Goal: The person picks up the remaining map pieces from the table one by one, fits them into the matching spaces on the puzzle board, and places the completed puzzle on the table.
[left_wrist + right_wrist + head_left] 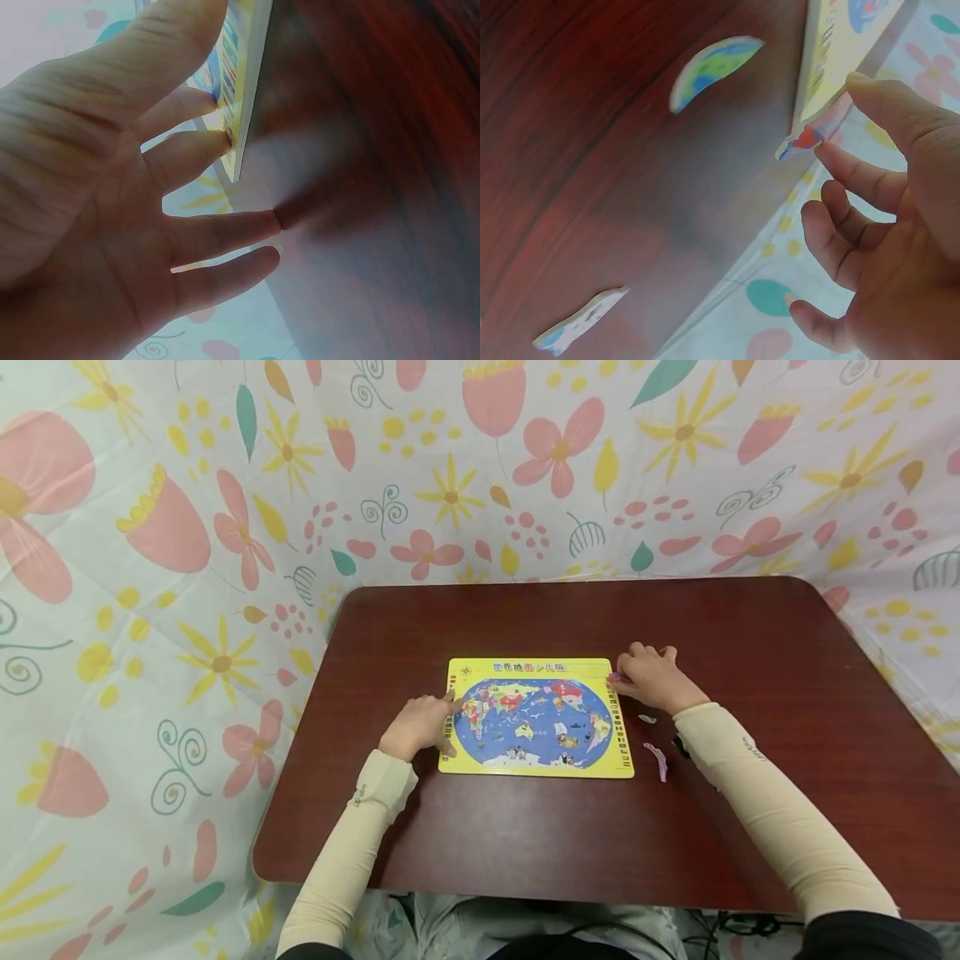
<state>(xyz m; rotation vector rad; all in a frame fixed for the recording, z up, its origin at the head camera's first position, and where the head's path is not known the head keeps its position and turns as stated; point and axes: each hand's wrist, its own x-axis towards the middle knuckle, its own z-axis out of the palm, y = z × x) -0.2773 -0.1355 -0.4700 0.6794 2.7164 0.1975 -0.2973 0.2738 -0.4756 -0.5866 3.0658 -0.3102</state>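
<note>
A yellow-bordered world map puzzle board [540,771] lies flat on the table, its blue oval filled with coloured shapes. At the board's left edge rests my left hand [417,724]; its fingers [221,231] look spread and nearly straight in the left wrist view. My right hand [656,681], by the upper right corner, pinches a small puzzle piece [808,138] with red and blue on it between thumb and finger. Part of that piece is hidden by the fingers. Beneath this hand lie a green-and-blue curved piece [712,67] and a long pale pinkish piece [581,322].
The brown wooden table [540,852] has rounded corners and meets a flower-patterned cloth [450,543] at the back and left. Close to my right sleeve [742,777] is a small dark thing [681,747], too small to tell. Dark cables [742,924] hang below the front edge.
</note>
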